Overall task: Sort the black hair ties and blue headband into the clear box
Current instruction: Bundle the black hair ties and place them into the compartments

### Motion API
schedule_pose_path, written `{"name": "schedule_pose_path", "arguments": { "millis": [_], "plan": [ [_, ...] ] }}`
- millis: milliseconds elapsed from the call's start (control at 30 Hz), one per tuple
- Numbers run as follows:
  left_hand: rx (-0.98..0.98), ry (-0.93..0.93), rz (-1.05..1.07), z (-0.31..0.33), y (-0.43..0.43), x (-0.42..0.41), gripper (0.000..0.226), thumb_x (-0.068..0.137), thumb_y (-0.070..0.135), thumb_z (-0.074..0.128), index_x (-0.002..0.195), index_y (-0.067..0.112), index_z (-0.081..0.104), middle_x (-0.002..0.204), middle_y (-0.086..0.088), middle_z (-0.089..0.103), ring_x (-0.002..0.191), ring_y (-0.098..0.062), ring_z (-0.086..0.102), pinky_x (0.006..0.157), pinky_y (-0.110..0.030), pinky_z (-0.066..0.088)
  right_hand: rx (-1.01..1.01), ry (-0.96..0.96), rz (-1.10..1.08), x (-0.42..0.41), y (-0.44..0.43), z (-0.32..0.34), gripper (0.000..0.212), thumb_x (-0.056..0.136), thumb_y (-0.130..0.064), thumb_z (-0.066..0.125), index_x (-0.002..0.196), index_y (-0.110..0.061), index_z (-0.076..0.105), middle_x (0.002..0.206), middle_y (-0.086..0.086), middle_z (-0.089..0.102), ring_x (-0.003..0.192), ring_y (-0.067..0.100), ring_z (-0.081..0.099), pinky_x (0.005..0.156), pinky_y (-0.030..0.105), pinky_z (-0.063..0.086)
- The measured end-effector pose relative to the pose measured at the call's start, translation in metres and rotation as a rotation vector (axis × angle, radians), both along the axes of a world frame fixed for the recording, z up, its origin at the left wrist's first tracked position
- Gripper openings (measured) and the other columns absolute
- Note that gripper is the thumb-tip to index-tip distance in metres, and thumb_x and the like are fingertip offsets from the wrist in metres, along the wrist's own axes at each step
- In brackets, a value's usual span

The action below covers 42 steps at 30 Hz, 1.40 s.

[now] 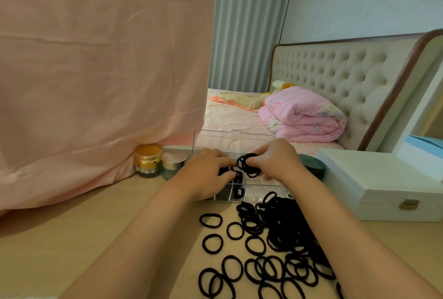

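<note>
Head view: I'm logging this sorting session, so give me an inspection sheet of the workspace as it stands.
Surface: light wooden tabletop.
Job's things: clear box open, lid up, some black ties in its compartments; loose hair ties spread and heaped in front; blue headband not seen.
Clutter: gold-lidded jar, silver-lidded jar, white case.
Grippers: right hand pinches a bunch of ties over the box; left hand fingers reach into it.
Cables: nothing seen.
Surroundings: pink cloth, bed.

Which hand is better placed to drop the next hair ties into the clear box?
Right. The right hand already pinches a bunch of hair ties above the clear box; the left hand rests on its compartments.
</note>
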State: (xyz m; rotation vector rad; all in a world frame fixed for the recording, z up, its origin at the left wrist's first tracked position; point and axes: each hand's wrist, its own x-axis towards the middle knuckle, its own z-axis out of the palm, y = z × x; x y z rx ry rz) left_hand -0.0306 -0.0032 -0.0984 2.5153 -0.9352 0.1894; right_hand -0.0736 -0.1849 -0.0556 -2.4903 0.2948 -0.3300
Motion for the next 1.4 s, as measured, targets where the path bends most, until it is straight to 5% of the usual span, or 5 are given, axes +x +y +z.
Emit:
{"name": "schedule_pose_path", "arguments": {
  "millis": [433, 633, 800, 967, 1400],
  "plan": [
    [0.019, -0.063, -0.001, 0.0, -0.005, -0.002, 0.044, 0.101, 0.042, 0.047, 0.144, 0.035, 0.046, 0.144, 0.005, 0.051, 0.135, -0.016, 0.036, 0.111, -0.04, 0.034, -0.596, 0.31, 0.132, 0.007, 0.006, -0.018, 0.038, 0.103, -0.031, 0.043, 0.13, -0.016, 0.065, 0.133, 0.012, 0.047, 0.125, 0.031, 0.044, 0.106, 0.046, 0.043],
    [-0.029, -0.071, -0.081, -0.002, -0.012, -0.008, 0.038, 0.098, 0.042, 0.048, 0.136, 0.042, 0.052, 0.141, 0.008, 0.051, 0.133, -0.012, 0.034, 0.111, -0.042, 0.034, -0.179, 0.196, 0.217, -0.008, -0.011, 0.008, 0.043, 0.096, -0.008, 0.042, 0.128, -0.018, 0.069, 0.131, 0.002, 0.066, 0.118, 0.017, 0.059, 0.097, 0.026, 0.043],
    [0.091, -0.038, -0.102, -0.003, -0.021, -0.013, 0.041, 0.099, 0.052, 0.042, 0.138, 0.045, 0.052, 0.157, 0.008, 0.034, 0.146, -0.014, 0.019, 0.119, -0.045, 0.023, -0.271, 0.189, 0.247, -0.014, -0.015, 0.008, 0.039, 0.089, -0.014, 0.048, 0.103, -0.033, 0.08, 0.132, -0.007, 0.064, 0.12, 0.015, 0.057, 0.103, 0.033, 0.043],
    [-0.134, -0.043, 0.004, 0.002, -0.014, -0.008, 0.027, 0.098, 0.038, 0.05, 0.121, 0.034, 0.064, 0.133, 0.012, 0.054, 0.122, -0.011, 0.051, 0.101, -0.04, 0.045, -0.375, 0.249, 0.281, -0.017, -0.012, -0.004, 0.041, 0.091, -0.021, 0.048, 0.117, -0.038, 0.074, 0.154, -0.007, 0.042, 0.141, 0.017, 0.037, 0.118, 0.047, 0.028],
    [0.089, -0.03, -0.02, 0.001, -0.014, -0.01, 0.053, 0.095, 0.056, 0.048, 0.143, 0.035, 0.048, 0.151, 0.006, 0.041, 0.14, -0.016, 0.031, 0.115, -0.041, 0.03, -0.346, 0.147, 0.327, -0.031, -0.014, -0.002, 0.043, 0.096, -0.026, 0.049, 0.136, -0.035, 0.062, 0.158, -0.005, 0.036, 0.143, 0.017, 0.036, 0.119, 0.044, 0.031]
  ]
}}
